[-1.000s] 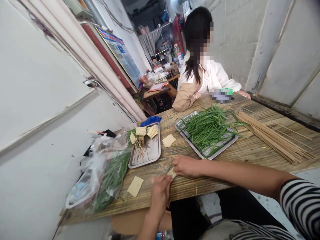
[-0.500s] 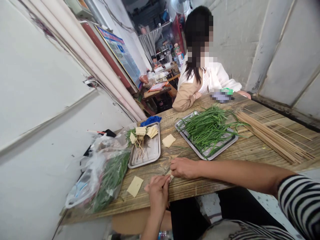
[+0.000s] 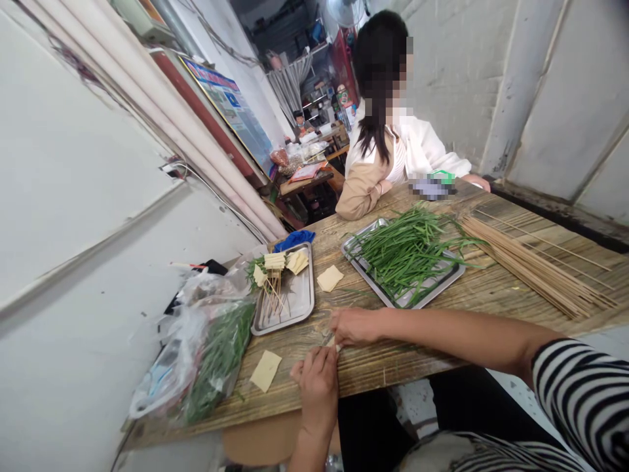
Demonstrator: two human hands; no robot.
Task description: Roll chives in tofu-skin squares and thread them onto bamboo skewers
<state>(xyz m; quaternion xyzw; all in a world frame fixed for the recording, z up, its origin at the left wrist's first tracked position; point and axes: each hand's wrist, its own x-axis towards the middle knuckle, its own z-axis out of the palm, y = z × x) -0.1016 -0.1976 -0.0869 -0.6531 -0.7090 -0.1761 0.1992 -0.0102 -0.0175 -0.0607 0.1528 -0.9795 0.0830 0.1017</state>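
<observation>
My left hand point(image 3: 317, 380) and my right hand point(image 3: 354, 326) meet at the near edge of the wooden table point(image 3: 491, 292). Both are closed round a small pale roll of tofu skin point(image 3: 335, 343), which barely shows between the fingers. A loose tofu-skin square point(image 3: 266, 370) lies just left of my left hand. Another square point(image 3: 329, 278) lies beyond my right hand. Behind it stands a steel tray of green chives point(image 3: 407, 252). A smaller steel tray point(image 3: 289, 295) to the left holds finished skewers and stacked squares.
A pile of bamboo skewers point(image 3: 535, 269) lies on the right of the table. A plastic bag of chives point(image 3: 206, 347) sits at the left end. A person in a white top point(image 3: 393, 157) sits at the far side.
My two hands have drawn closer to the table edge, with the roll more covered by the fingers. The view has shifted a little.
</observation>
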